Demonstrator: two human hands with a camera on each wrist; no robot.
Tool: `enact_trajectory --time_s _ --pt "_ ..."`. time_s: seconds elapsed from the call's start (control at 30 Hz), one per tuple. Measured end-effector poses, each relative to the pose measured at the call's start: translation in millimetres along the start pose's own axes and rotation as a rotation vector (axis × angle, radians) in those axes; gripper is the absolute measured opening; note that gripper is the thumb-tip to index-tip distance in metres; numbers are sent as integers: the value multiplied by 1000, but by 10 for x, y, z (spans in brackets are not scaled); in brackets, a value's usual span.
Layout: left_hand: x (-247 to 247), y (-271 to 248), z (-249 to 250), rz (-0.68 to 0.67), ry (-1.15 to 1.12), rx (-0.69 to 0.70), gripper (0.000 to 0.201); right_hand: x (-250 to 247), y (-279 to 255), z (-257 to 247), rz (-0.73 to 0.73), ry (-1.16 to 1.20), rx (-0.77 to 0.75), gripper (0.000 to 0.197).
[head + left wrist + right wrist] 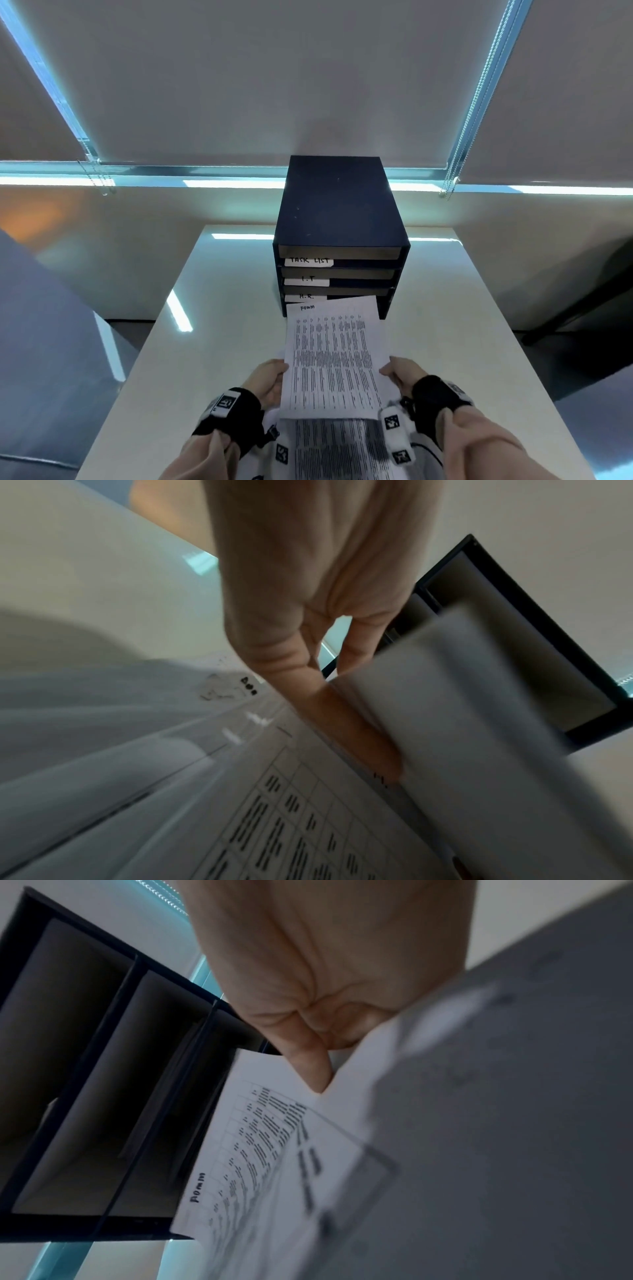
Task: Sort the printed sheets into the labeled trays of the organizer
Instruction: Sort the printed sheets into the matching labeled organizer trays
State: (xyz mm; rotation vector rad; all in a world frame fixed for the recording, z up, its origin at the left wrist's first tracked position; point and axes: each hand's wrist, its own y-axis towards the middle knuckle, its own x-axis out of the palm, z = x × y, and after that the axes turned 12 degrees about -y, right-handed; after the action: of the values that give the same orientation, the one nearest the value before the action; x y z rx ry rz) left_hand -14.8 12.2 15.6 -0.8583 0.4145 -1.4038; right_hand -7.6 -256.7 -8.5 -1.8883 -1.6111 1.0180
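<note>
Two hands [270, 377] [399, 373], one sheet [332, 359]

Organizer [337, 212] at far centre of tabletop [219, 342], trays stacked, openings facing near. Printed sheet [334, 359] just near of organizer, far edge at lowest tray. Left hand [269, 380] left of sheet, right hand [399, 375] right. More sheets [342, 448] under it, nearer.

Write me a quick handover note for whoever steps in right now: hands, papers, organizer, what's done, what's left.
Left hand grips the left edge and right hand the right edge of a printed sheet handwritten "ADMIN", its far edge at the organizer front's bottom.
More sheets lie beneath, nearer the person, on the table.
Visible labels: TASK LIST, I.T, H.R..
Done: visible trays look empty.
Left: file this sheet, likely lowest tray, then sort the rest.
</note>
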Motion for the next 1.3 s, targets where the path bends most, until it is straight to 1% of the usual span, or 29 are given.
enact_trajectory --time_s 0.07,0.1,0.13,0.2,0.23,0.27,0.33,0.37,0.4,0.47,0.5,0.53,0.57,0.63,0.73,0.8,0.87,0.9,0.97,1.0,1.03,1.07,1.1,1.13,1.17,1.2,1.23,1.27,1.3 --pt "65 52 26 -50 -6 -20 28 30 114 -58 13 36 -5 41" --pt "92 69 32 -57 -3 -29 29 36 85 -69 -21 20 11 40" --pt "114 56 50 -61 60 -14 26 58 42 -24 -56 31 34 38" --pt "90 35 54 -37 208 41 20 75 -138 117 -150 64 72 25" --pt "34 77 51 -50 233 47 24 98 -261 199 -205 105 92 15" --pt "-14 113 40 -59 246 38 29 103 -345 277 -252 153 115 18" --pt "-82 126 21 -55 256 6 29 109 -365 405 -279 209 133 48" --pt "-108 151 -5 -61 252 -14 27 102 -295 468 -275 223 139 59" --pt "-103 144 -22 -80 241 -22 25 88 -228 520 -249 225 147 57" --pt "-39 114 -25 -104 222 -21 26 50 -134 502 -167 156 139 33" --pt "-6 120 -25 -106 212 -15 27 26 -104 461 -140 126 131 13" --pt "30 122 -9 -107 196 -14 27 -7 -52 431 -121 106 116 13" --pt "59 126 16 -108 165 -28 25 -45 43 401 -111 97 111 15" --pt "117 121 86 -119 88 -53 18 -125 71 248 -91 84 71 14" --pt "172 151 197 -164 9 -69 27 -222 126 79 -100 57 30 20" --pt "207 180 251 -173 -7 -69 28 -228 221 -5 -96 45 8 15" --pt "229 215 268 -165 -26 -64 29 -206 301 -95 -97 -52 -43 12" --pt "222 243 254 -161 -35 -61 34 -184 398 -124 -65 -102 -82 20" --pt "197 281 197 -171 -23 -83 48 -144 609 -141 -38 -139 -130 41" --pt "192 301 153 -176 15 -93 47 -123 840 -75 -24 -144 -169 48" --pt "208 305 111 -173 73 -88 41 -109 1007 -38 -30 -187 -191 50" --pt "234 314 70 -145 144 -59 32 -86 1004 -63 -61 -192 -208 50" --pt "250 360 25 -90 215 -6 27 -68 902 -121 -68 -209 -229 46" --pt "265 413 -10 -32 262 62 26 -74 712 -219 -70 -214 -257 38" --pt "272 491 -33 8 278 112 25 -112 544 -292 -94 -228 -249 29" --pt "287 550 -40 29 261 142 24 -167 415 -333 -169 -201 -212 18" --pt "289 613 -40 43 227 160 21 -238 363 -344 -266 -182 -163 15" --pt "299 666 -31 56 199 172 17 -323 360 -350 -337 -164 -121 26" --pt "320 719 -12 69 177 186 15 -378 358 -377 -353 -139 -97 34"
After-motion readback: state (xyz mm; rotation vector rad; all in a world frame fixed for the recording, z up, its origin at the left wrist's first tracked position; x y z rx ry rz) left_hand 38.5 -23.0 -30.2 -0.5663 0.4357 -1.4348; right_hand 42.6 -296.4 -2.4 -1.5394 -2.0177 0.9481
